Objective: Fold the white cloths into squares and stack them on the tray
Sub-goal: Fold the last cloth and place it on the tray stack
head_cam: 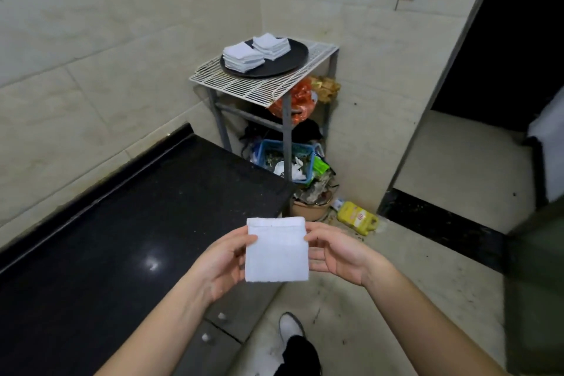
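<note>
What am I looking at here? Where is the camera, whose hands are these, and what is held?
There is no machine: a person works bare-handed, and the single picture comes from a camera worn on their head, looking forward and down. The left hand and right hand pinch a folded white cloth by its side edges, beside a black counter. Ahead, a wire rack carries a dark round tray with two stacks of folded cloths side by side. Under the rack is clutter, including a blue basket; a yellow bottle lies on the floor.
</note>
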Demonstrator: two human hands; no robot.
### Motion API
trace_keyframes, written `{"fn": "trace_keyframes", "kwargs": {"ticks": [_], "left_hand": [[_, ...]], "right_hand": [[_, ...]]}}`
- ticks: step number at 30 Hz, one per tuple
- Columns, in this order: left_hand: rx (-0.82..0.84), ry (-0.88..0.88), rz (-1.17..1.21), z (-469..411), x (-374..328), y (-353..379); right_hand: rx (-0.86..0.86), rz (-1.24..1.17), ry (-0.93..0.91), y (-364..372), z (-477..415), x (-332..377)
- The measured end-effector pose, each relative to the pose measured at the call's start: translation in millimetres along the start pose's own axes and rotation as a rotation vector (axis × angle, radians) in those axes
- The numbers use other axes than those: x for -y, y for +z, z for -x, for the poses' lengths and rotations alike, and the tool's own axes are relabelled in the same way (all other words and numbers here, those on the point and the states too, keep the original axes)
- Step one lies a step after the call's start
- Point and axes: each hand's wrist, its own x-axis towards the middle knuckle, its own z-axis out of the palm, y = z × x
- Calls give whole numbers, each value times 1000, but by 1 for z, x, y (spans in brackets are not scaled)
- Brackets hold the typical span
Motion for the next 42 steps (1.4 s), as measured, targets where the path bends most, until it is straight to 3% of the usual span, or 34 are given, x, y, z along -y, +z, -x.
{"fn": "trace_keyframes", "kwargs": {"ticks": [9, 17, 23, 29, 34, 42], "left_hand": [[54, 42, 134, -141, -113, 73], [70, 127, 110, -226, -246, 123], [38, 234, 55, -294, -327, 135], [-118, 411, 88, -371, -410, 151], [-349, 403, 190, -436, -469, 167], [-643, 422, 187, -508, -534, 153]], "right_hand": [[-6, 140, -31, -90, -97, 163], [-24, 148, -124, -133, -173, 304], [60, 190, -161, -155, -245, 397], [260, 322, -204, -177, -350, 517], [306, 389, -184, -187, -438, 603], [328, 489, -142, -162, -550, 670]]}}
